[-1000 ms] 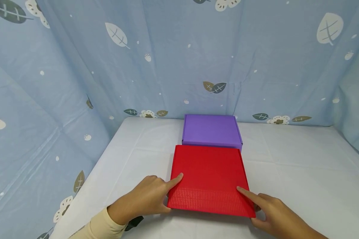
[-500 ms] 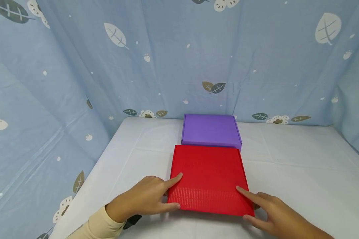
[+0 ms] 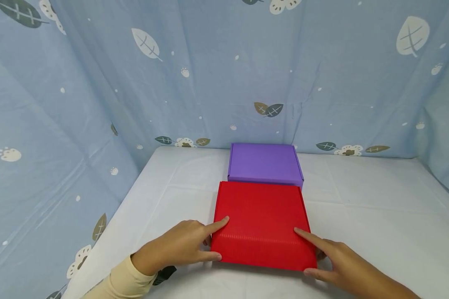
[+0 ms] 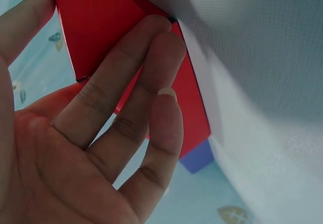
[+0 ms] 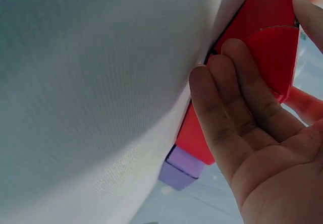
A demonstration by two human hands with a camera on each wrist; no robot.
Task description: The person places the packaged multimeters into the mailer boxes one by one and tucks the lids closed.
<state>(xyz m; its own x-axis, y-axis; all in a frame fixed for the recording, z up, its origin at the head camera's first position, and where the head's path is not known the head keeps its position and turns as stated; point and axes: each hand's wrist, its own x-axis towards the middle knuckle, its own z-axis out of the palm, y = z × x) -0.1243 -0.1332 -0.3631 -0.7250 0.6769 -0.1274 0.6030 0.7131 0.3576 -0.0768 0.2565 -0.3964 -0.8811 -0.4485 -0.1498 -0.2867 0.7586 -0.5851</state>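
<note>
A red cardboard box (image 3: 262,211) lies near the front of the table, its top and front panel facing me. My left hand (image 3: 183,243) is at its front left corner, index fingertip on the top and thumb at the front panel. At the opposite front corner, my right hand (image 3: 344,265) touches the box the same way. In the left wrist view, nearly straight fingers lie along a rounded red side flap (image 4: 96,22). The right wrist view has extended fingers beside a similar flap (image 5: 277,52). The box's inside is hidden.
Behind the red box stands a purple box (image 3: 265,163), its front partly covered from view. Both rest on a white cloth-covered table (image 3: 378,207). Blue leaf-patterned curtains (image 3: 217,83) hang at the back and sides. A dark object (image 3: 164,275) shows under the left wrist.
The red box's ridged front flap, which stuck out toward me, has bent down into a front panel. My left thumb has moved from the corner onto the front, and my right index fingertip slightly inward.
</note>
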